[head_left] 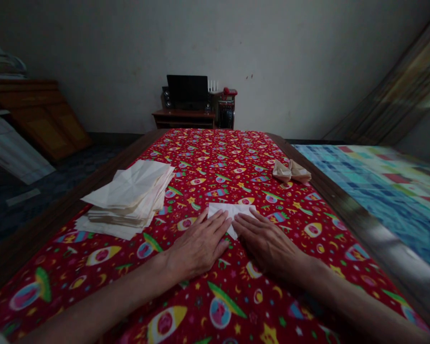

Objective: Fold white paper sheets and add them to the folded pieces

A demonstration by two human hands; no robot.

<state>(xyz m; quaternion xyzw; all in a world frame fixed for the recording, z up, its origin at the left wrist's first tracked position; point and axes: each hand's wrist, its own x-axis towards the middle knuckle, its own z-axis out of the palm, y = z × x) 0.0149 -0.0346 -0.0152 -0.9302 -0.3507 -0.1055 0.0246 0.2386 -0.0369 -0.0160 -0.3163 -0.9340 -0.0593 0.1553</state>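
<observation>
A small folded sheet of white paper [232, 209] lies on the red patterned cloth in front of me, its lower part narrowing to a point between my hands. My left hand [200, 243] rests flat with its fingers over the paper's left side. On the paper's right side, my right hand [267, 239] lies flat too, fingers stretched forward. Both hands cover part of the paper. To the left sits a thick, uneven stack of creased paper sheets [129, 191]. Folded paper pieces [291, 172] stand at the right, beyond my right hand.
The red cloth [218, 157] covers a dark wooden table [372, 253]. Past its far end stand a monitor [188, 89] on a desk and a red telephone [230, 91]. A bed with a checked cover [365, 191] is at the right, a wooden cabinet [39, 117] at the left.
</observation>
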